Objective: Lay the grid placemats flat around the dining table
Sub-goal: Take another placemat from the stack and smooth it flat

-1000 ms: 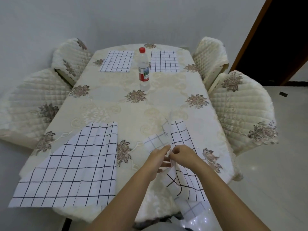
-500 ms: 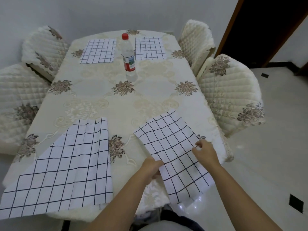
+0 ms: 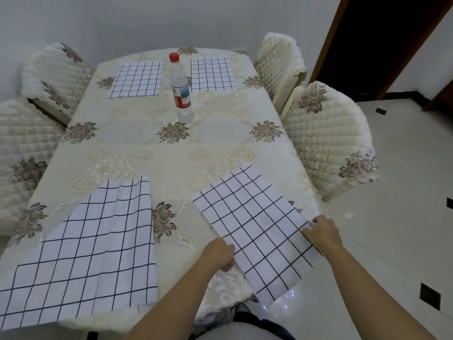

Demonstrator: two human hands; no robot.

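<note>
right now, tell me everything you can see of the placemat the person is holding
The placemat is a white rectangle with thin dark grid lines, thin and pliable like cloth or paper. It is spread open and almost flat on the cream floral tablecloth at the table's near right corner, turned at an angle, with its near end hanging past the edge. The left hand grips its left edge and the right hand pinches its right edge.

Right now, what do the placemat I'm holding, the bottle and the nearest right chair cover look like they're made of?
The placemat: thin cloth or soft plastic, matte white with a black grid; it shows faint creases and no shine. The bottle: clear glossy plastic, see-through body, red cap, printed label. The chair cover: quilted cream fabric, diamond stitching, flower embroidery, likely lace trim.
</note>
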